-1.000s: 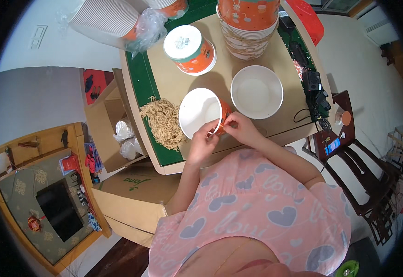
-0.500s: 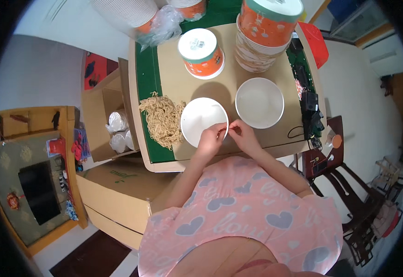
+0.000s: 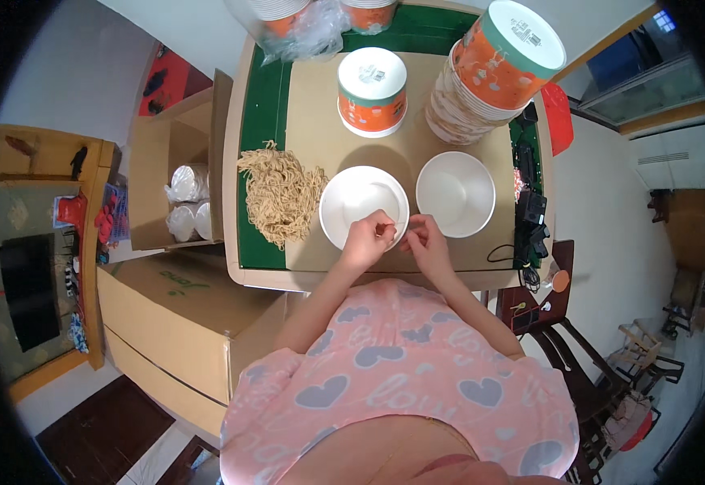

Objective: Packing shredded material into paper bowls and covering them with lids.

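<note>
My left hand (image 3: 367,238) and my right hand (image 3: 427,241) are close together over the near rim of a white bowl (image 3: 351,200) on the table. The fingers of both hands are pinched on a small item between them, too small to make out. A second white bowl (image 3: 456,192) stands empty just right of the first. A loose pile of dry noodles (image 3: 278,194) lies to the left of the bowls on the tan mat (image 3: 320,121).
An orange lidded tub (image 3: 371,90) stands behind the bowls, and a tall stack of orange tubs (image 3: 494,73) is at the back right. Black cables and devices (image 3: 529,212) line the table's right edge. Open cardboard boxes (image 3: 176,194) sit to the left, and chairs (image 3: 563,339) stand to the right.
The view has shifted, so the table sits more centred. My hands have stayed at the white bowl's near rim, and the orange bit seen between them earlier no longer shows.
</note>
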